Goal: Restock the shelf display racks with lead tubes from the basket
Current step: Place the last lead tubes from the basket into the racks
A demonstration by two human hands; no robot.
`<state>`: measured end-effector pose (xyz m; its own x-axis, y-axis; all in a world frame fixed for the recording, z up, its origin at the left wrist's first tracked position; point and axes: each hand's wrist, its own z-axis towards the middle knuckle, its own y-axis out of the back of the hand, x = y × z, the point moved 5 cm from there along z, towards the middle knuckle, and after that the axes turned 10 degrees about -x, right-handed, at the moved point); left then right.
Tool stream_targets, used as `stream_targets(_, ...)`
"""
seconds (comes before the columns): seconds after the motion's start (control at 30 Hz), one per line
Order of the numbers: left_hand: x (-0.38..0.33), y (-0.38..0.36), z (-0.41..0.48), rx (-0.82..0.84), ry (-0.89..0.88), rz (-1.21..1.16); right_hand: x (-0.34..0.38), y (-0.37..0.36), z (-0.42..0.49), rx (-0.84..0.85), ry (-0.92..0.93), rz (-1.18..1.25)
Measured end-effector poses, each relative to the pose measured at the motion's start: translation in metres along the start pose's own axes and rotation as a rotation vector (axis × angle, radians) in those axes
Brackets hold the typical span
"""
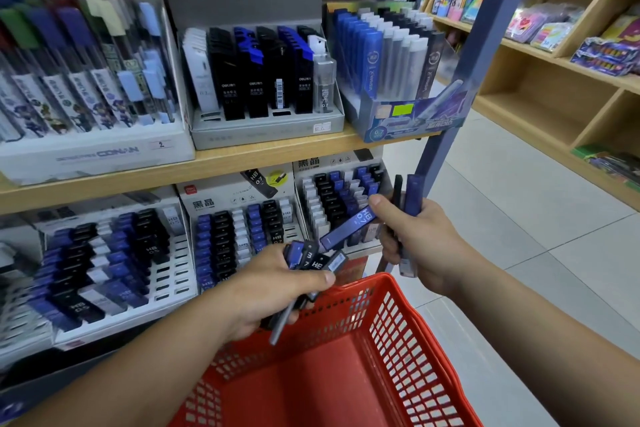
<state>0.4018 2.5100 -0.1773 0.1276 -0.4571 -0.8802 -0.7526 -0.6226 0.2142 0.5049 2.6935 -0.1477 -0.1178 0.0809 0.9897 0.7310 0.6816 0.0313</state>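
Both hands are full here! The left hand (273, 291) is curled tight round a bunch of lead tubes (313, 258), black and blue. They fan out past its thumb, and their lower ends poke out beneath the palm.

Just to the right of it, the right hand (426, 246) is clamped on a load of its own. Its thumb and fingertips pinch a blue tube (349, 227) marked HB 0.7. That one slants down from the thumb toward the left hand's fan, its lower end just beside those tubes; whether they touch, I can't tell. Further back in the same fist, a few upright tubes (414, 194) stick out above and below the knuckles.

Directly under both hands sits the red basket (412, 315), with its near wall running below the left wrist and its rim passing under the right one.

Beyond the fingertips stand the display racks. One rack (242, 232) is straight ahead of the left hand, rows of blue, black and white tubes standing in its slots. A second rack (341, 198) lies between the two hands and behind them. A third rack (104, 260), off to the left of the left forearm, shows open slots along its right side. Above them all runs the wooden shelf board (242, 163), carrying more boxes of tubes.
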Motion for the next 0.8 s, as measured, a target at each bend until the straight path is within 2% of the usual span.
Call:
stream_targets(0.17,0.003,0.027,-0.011,-0.034,0.041,-0.187,-0.004,-0.013,-0.005,0.096,-0.149,0.098)
stream_targets(0.3,0.004,0.049,-0.012,-0.126,-0.008,-0.284,-0.007,-0.030,-0.016,0.186,-0.233,0.075)
stream_targets(0.47,0.007,0.064,-0.012,-0.212,-0.055,-0.280,-0.006,-0.058,-0.027,0.260,-0.141,-0.048)
stream_targets(0.7,0.004,0.068,-0.020,-0.159,-0.070,-0.286,-0.012,-0.080,-0.024,0.170,-0.161,-0.042)
stream_targets(0.8,0.006,0.072,-0.022,-0.146,-0.051,-0.273,-0.011,-0.088,-0.019,0.169,-0.098,-0.029)
